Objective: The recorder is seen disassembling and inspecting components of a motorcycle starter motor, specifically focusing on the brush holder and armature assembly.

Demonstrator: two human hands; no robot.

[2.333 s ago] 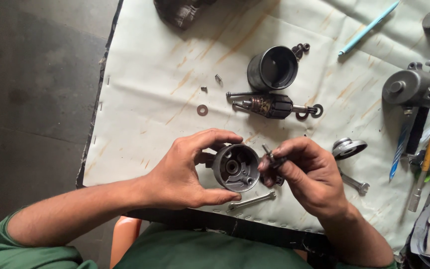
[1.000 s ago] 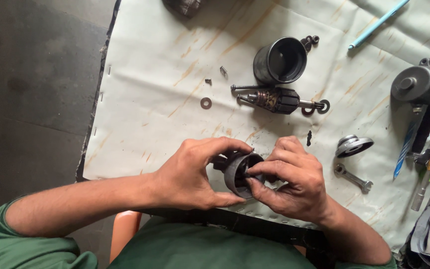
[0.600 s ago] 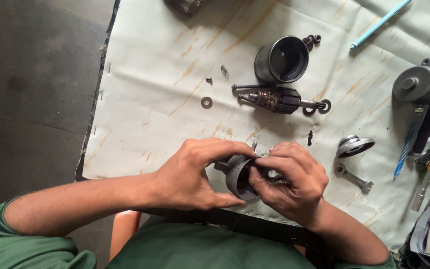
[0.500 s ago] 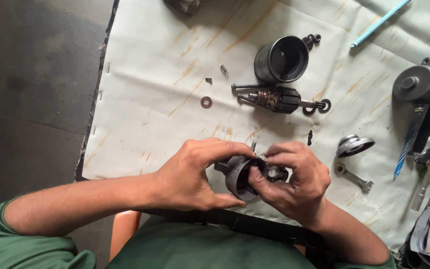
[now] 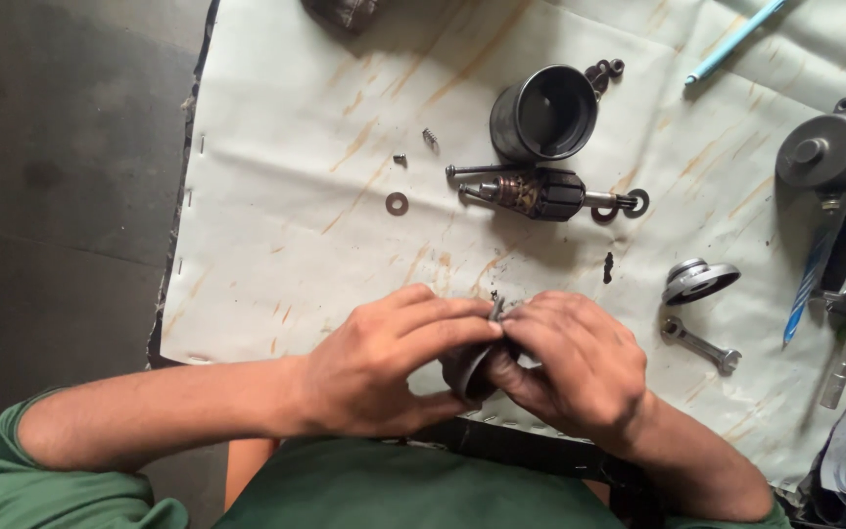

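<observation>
My left hand (image 5: 384, 362) and my right hand (image 5: 565, 367) are closed together around a small round dark metal housing (image 5: 467, 370) over the near edge of a stained white sheet (image 5: 296, 216). Only a sliver of the housing shows between my palms. A thin metal piece (image 5: 495, 308) sticks up where my fingertips meet. My right fingers curl over the housing's open face and hide it.
Farther up lie a black cylindrical casing (image 5: 543, 113), a motor armature (image 5: 540, 194), a long bolt (image 5: 487, 169), a washer (image 5: 397, 204) and small screws. At right are a round metal cap (image 5: 699, 280), a spanner (image 5: 702, 346), a grey motor part (image 5: 834, 152) and tools.
My hands have closed in over the housing, which showed its open face before. My right fingers now cover it, and my hands sit slightly nearer the sheet's front edge.
</observation>
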